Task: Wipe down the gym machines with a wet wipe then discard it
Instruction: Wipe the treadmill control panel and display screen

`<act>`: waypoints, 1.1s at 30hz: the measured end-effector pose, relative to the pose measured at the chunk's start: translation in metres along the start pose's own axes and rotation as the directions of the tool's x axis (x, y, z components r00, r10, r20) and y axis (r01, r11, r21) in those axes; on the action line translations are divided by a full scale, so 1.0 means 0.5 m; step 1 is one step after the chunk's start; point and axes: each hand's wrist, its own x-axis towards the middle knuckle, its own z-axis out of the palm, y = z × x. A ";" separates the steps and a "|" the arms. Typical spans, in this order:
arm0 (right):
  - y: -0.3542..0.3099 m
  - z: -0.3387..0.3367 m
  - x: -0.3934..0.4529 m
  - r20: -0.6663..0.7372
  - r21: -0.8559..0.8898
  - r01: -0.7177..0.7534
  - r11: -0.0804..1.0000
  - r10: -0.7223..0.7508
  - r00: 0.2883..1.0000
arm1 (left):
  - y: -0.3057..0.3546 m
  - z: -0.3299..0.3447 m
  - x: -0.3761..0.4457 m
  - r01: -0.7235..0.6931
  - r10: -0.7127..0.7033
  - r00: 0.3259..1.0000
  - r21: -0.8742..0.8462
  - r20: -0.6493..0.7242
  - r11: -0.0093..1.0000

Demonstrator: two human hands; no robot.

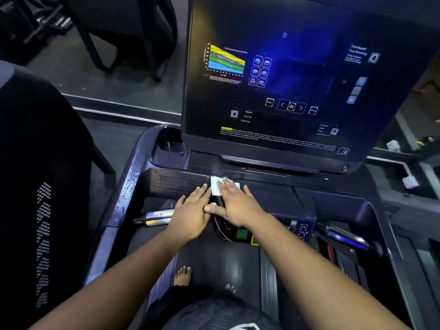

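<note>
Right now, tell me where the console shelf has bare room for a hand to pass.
Free: the dark shelf right of the right hand, below the screen. Crowded: the middle, where both hands press beside the white wipe, left hand by the speaker grille.
</note>
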 end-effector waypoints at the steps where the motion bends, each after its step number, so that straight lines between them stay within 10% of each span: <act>1: -0.004 -0.007 0.012 0.028 0.007 -0.008 1.000 0.008 1.000 | -0.002 0.000 0.001 -0.007 0.007 1.000 0.001 0.007 1.000; 20: 0.053 -0.022 -0.021 0.099 0.004 -0.111 0.994 0.110 0.989 | 0.024 -0.008 0.013 -0.122 0.112 0.985 0.069 0.132 0.990; 27: 0.161 -0.055 -0.073 0.102 -0.073 -0.355 0.932 0.361 0.927 | 0.026 -0.003 0.012 -0.125 0.116 0.989 0.108 0.094 0.986; 33: 0.045 -0.021 -0.008 0.128 0.017 -0.136 0.991 0.133 0.983 | 0.026 0.002 0.011 -0.128 0.122 0.991 0.109 0.063 0.986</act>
